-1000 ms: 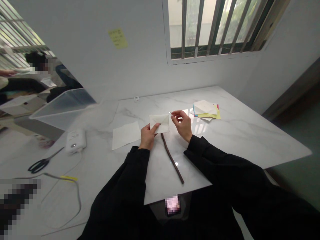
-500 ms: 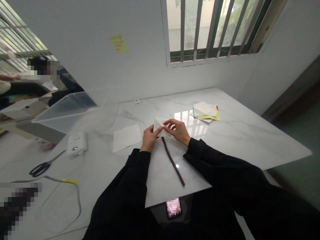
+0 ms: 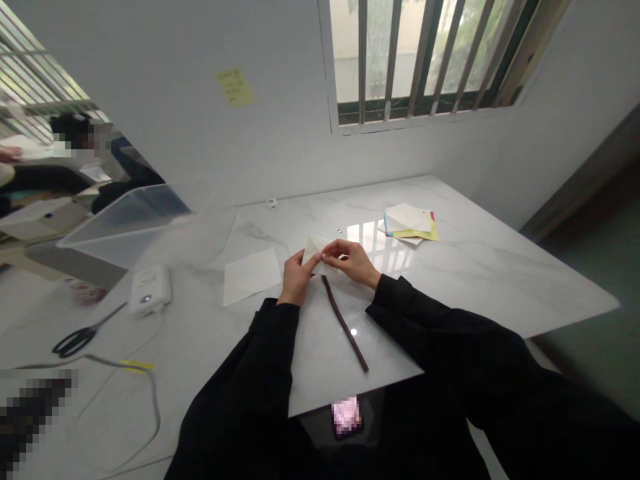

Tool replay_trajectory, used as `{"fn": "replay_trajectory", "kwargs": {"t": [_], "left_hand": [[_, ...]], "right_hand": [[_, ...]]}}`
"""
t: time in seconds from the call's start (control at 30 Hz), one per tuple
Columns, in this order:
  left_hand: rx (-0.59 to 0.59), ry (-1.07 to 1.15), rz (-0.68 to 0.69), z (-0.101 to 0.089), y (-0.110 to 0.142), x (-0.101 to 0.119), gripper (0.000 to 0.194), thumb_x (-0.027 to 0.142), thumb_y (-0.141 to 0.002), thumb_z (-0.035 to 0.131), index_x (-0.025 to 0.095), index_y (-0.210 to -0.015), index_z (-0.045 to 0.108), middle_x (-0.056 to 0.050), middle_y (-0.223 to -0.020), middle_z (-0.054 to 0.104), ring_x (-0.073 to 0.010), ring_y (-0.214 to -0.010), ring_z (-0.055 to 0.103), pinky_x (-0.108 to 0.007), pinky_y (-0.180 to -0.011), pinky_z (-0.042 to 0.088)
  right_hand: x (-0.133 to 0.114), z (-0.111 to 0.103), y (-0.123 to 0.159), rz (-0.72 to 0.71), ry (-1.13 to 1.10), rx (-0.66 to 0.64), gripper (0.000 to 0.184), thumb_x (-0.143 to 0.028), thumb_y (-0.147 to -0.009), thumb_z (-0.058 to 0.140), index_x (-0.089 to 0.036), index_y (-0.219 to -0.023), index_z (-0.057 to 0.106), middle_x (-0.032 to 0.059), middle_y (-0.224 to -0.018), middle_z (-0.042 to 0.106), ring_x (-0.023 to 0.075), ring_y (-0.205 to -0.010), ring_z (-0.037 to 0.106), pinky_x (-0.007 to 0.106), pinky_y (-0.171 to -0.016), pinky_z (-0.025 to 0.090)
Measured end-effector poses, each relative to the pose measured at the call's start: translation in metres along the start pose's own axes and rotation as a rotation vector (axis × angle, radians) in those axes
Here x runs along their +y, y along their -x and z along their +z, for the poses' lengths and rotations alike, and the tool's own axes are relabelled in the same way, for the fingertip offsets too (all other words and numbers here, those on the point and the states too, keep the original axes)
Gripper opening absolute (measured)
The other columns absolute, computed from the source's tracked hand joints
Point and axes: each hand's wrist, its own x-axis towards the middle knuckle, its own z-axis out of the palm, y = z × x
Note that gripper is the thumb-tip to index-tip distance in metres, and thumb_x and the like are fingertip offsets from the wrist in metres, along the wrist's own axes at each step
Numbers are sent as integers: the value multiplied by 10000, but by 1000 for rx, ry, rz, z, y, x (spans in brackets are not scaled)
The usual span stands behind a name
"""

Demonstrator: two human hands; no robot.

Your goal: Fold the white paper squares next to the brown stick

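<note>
The white marble table (image 3: 475, 267) spreads out in front of me, with a clear plastic bin (image 3: 125, 223) at its far left edge. Near the middle, just above the tabletop, I hold a small folded white paper (image 3: 316, 251) between both hands. My left hand (image 3: 296, 280) pinches its near left edge with thumb and fingertips pressed together, and my right hand (image 3: 353, 261) pinches its right side the same way, so the paper sits between the two grips, its upper corner sticking out above my fingers. A thin dark stick (image 3: 345, 324) lies on the table just below the paper, running back toward me. A flat white sheet (image 3: 251, 275) lies to the left of my left hand; a stack of coloured papers (image 3: 410, 223) lies to the right, farther back. A yellow sticky note (image 3: 235, 87) on the wall carries writing too small to read.
</note>
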Motion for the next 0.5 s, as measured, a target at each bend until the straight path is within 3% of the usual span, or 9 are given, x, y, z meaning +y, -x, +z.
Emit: {"fn": "replay_trajectory", "kwargs": {"t": [0.13,0.23,0.33,0.5], "left_hand": [[97,-17,35,-6,-6,-4,525,506,-631,866,149,-1001,765,-77,-919,756,-211,-751,663,-298,-654,520],[191,-25,35,-11,-10,-6,517,492,-617,863,146,-987,760,-83,-932,757,-218,-768,668,-308,-667,527],[221,1,22,-16,-12,-8,520,487,-613,857,145,-991,756,-83,-933,758,-216,-761,667,-311,-665,527],[222,15,43,-21,-12,-11,541,496,-612,860,138,-1003,752,-99,-935,766,-228,-801,680,-320,-710,536]], "right_hand": [[-1,-7,-2,-17,50,25,239,-387,-852,726,-206,-1007,720,27,-872,719,152,-771,653,261,-679,497],[5,-24,-4,-71,347,64,132,-246,-883,647,-224,-984,728,15,-920,736,145,-731,639,279,-719,499],[16,-42,-4,-48,704,34,210,-109,-853,622,-235,-970,743,10,-932,752,164,-733,643,301,-765,477],[27,-50,11,-73,1030,-86,238,-102,-937,564,-228,-1025,745,74,-1052,754,227,-927,674,312,-770,455]]}}
